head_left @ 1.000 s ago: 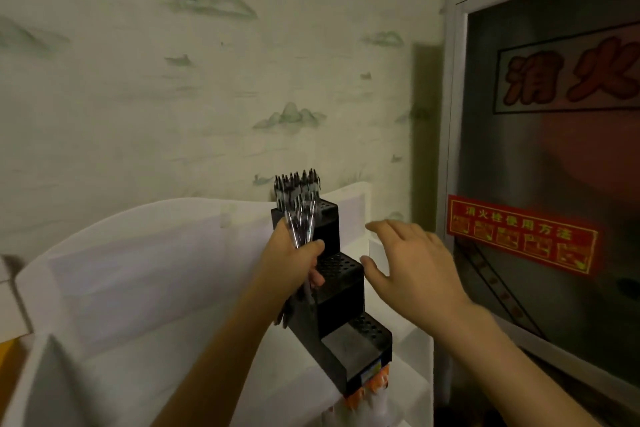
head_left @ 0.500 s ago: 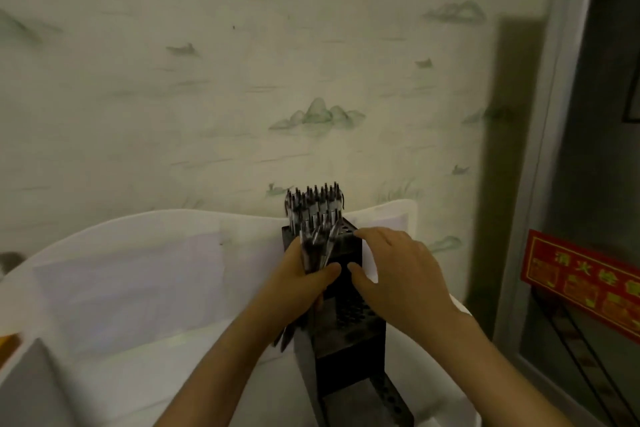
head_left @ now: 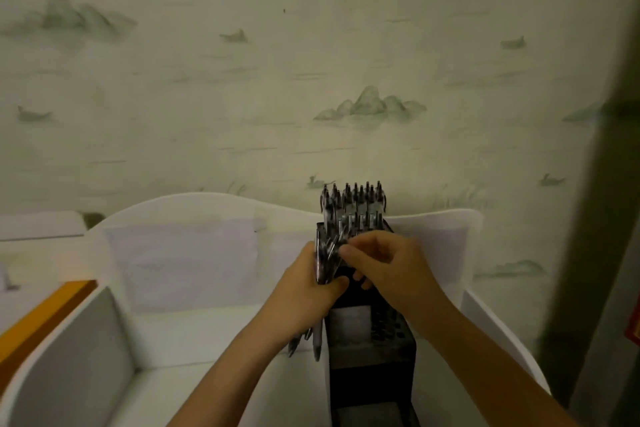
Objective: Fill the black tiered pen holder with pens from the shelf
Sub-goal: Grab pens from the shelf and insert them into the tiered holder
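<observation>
Pens are held as a bundle in the left hand, clenched around them, long axis nearly upright, just left of the black tiered pen holder on the white shelf. The right hand is nearest the tops of the bundle and pinches one pen there, directly above the middle tier's holes. Behind, the top tier already carries standing pens. A second ago the right hand was open and apart from the bundle; now it has closed in on it.
</observation>
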`<action>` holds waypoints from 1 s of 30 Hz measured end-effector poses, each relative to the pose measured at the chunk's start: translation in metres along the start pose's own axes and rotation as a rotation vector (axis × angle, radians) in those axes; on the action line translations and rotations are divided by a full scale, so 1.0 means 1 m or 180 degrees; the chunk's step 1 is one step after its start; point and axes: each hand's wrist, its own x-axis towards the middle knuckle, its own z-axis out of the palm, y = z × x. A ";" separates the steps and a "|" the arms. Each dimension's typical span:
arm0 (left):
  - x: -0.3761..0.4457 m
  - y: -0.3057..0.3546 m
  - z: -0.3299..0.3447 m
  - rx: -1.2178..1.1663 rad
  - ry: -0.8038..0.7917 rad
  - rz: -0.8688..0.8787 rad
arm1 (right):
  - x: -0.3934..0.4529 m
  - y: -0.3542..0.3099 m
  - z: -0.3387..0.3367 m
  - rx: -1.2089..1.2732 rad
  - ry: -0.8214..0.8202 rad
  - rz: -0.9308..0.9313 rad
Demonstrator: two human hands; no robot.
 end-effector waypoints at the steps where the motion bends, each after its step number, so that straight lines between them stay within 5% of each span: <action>1: 0.001 -0.002 0.001 0.0073 0.0019 -0.0004 | 0.003 0.001 0.001 0.0133 -0.0029 0.0124; 7: 0.011 -0.012 -0.002 0.0355 0.0073 0.0010 | 0.023 0.006 0.005 0.1089 -0.0184 0.1006; 11: 0.021 -0.018 -0.007 0.0314 0.0088 0.0067 | 0.036 0.011 0.008 0.1246 -0.0122 0.1044; 18: 0.034 -0.025 -0.015 -0.0044 0.0004 0.0137 | 0.057 0.012 0.008 0.1272 0.0119 0.0715; 23: 0.038 -0.035 -0.024 0.0036 -0.0123 0.0100 | 0.082 -0.002 -0.022 0.1470 0.0928 0.0239; 30: 0.052 -0.052 -0.027 0.0144 -0.0049 -0.0010 | 0.102 -0.001 -0.028 -0.0340 0.1449 -0.1083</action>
